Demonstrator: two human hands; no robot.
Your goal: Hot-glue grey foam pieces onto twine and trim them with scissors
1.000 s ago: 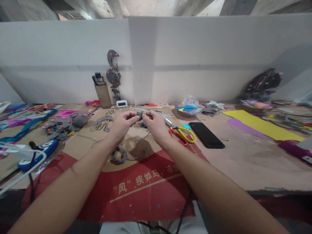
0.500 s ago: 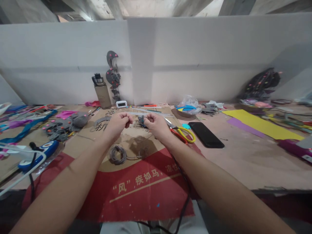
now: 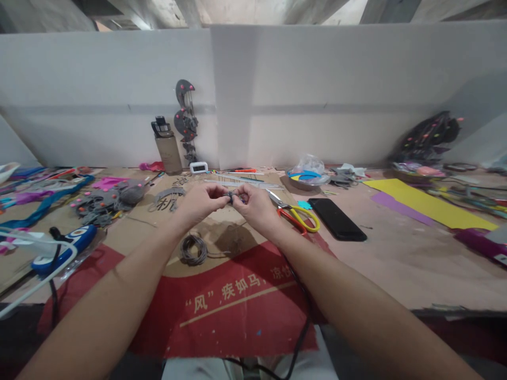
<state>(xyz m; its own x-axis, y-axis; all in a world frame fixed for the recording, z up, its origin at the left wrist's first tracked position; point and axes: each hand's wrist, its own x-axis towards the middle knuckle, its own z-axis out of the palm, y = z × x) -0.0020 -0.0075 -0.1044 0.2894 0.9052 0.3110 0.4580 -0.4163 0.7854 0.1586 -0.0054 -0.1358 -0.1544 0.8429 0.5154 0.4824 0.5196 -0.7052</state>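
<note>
My left hand and my right hand meet above the cardboard, fingertips almost touching. Between them is a small dark grey piece, pinched by both; fingers cover most of it, and its kind is too small to make out. Below my left hand lies a coil of grey cord, its loose end trailing right along the cardboard sheet. Scissors with yellow and orange handles rest just right of my right hand. Behind the hands, a clear ruler lies flat.
A black phone lies right of the scissors. At the back stand a bottle, a small white clock and a bowl. Grey pinned pieces and a blue power strip occupy the left; yellow sheets the right.
My left hand has moved right to the small grey piece and now pinches it too. My right hand still holds it. The view has shifted slightly.
</note>
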